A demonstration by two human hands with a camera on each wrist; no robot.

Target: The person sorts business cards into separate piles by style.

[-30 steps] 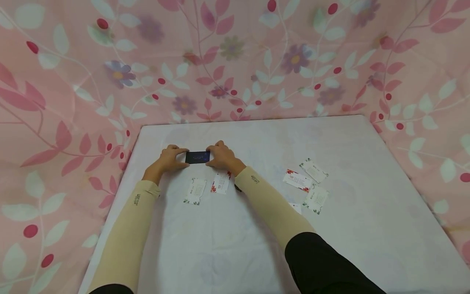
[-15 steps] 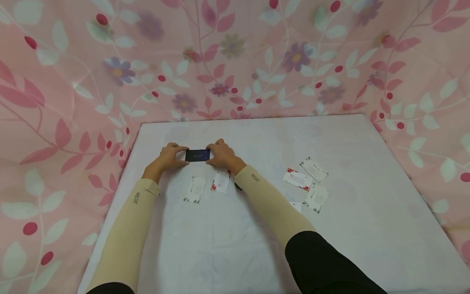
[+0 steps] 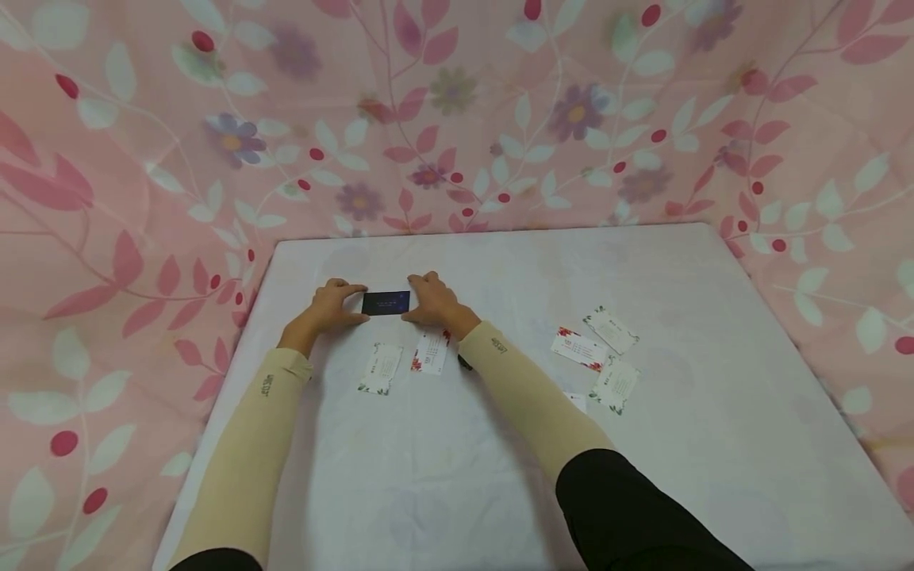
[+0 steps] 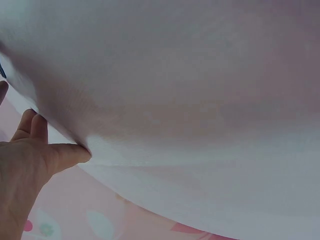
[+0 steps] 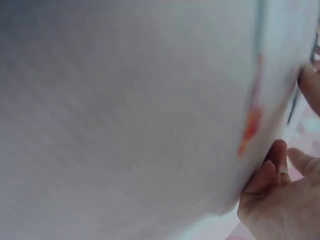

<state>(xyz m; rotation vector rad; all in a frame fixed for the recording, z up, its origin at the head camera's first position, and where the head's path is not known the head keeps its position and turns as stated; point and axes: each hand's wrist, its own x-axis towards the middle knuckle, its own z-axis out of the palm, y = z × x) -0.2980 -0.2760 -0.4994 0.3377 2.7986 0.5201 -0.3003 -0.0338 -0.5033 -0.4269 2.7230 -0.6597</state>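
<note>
A black business card (image 3: 386, 303) with small pale print lies at the far left of the white-covered table. My left hand (image 3: 330, 308) holds its left short side, thumb at the near corner and a finger at the far one. At the right end, my right hand (image 3: 435, 303) has its thumb by the near corner, while the index finger stands just off the far corner. The left wrist view has only a dark bit of the card at its left border, past the left hand (image 4: 25, 165). In the right wrist view, the right hand (image 5: 280, 195) is low over the cloth.
Toward me from the hands lie a green-leaf white card (image 3: 380, 369) and a red-flower card (image 3: 430, 353). A dark item (image 3: 464, 362) is mostly hidden under my right forearm. Several white cards, among them a red-flowered one (image 3: 578, 349), lie right of it. Floral fabric (image 3: 457, 119) stands behind the table.
The right index finger has lifted away from the card's far corner and the card's right end shows more. The left hand and the other cards have stayed put.
</note>
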